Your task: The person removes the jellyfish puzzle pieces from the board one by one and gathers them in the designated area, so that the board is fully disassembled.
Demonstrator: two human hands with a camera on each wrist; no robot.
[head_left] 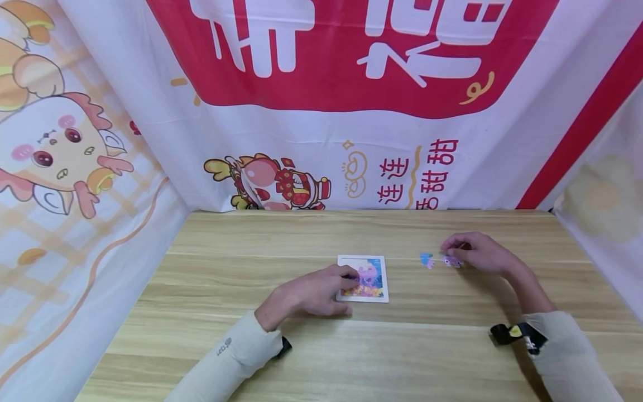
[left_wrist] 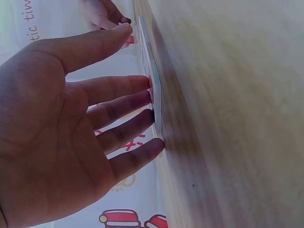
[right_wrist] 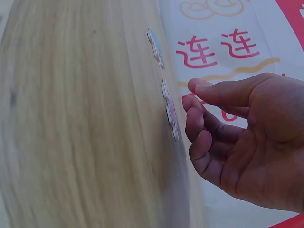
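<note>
A small square jigsaw puzzle with a white frame (head_left: 385, 279) lies on the table, with a pink, yellow and blue picture. My left hand (head_left: 324, 290) reaches over its left side. In the left wrist view, the fingertips (left_wrist: 151, 99) of that hand touch the puzzle's face and edge while the thumb stays apart. To the right lie a blue and pink jigsaw piece (head_left: 426, 260) and a purple-pink jigsaw piece (head_left: 449, 261). Just over the purple-pink one hovers my right hand (head_left: 479, 254), fingers loosely bent, nothing visible between thumb and fingers. Both pieces lie flat in the right wrist view.
The wood-grain table (head_left: 281, 234) ends at a white and red printed cloth (head_left: 321, 128) hanging behind it. Another printed cloth (head_left: 75, 167) hangs along the left, and a pale one along the right. Dark straps sit at both wrists.
</note>
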